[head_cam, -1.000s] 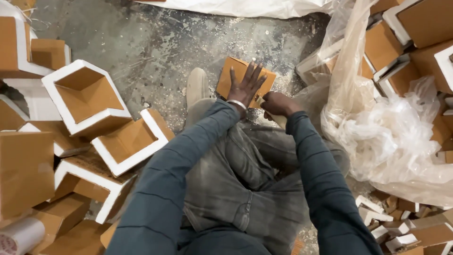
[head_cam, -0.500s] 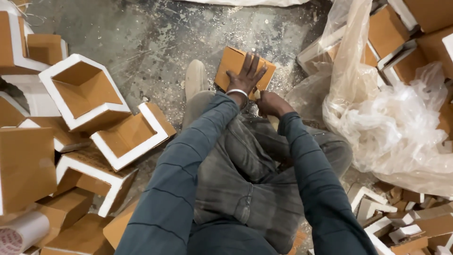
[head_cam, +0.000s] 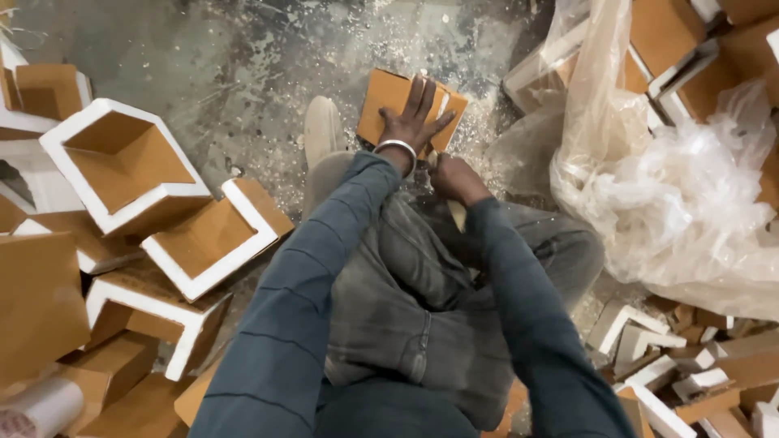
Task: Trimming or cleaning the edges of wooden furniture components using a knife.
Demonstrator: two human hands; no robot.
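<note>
A small brown square box piece [head_cam: 389,101] with white edges stands on the dusty floor in front of my legs. My left hand [head_cam: 414,122], with a metal bangle at the wrist, lies spread flat across its face and holds it. My right hand [head_cam: 456,177] is closed low beside my knee, just under the piece's lower right corner; what it holds is hidden. My shoe [head_cam: 321,130] rests to the left of the piece.
Open brown boxes with white rims [head_cam: 122,162] are piled at the left. Crumpled clear plastic sheet [head_cam: 682,186] and more boxes fill the right side. Small white and brown offcuts [head_cam: 673,365] lie at lower right. Sawdust covers the concrete floor [head_cam: 243,57].
The view has shifted slightly. My left hand stays pressed on the brown piece, and my right hand has drawn back a little toward my knee.
</note>
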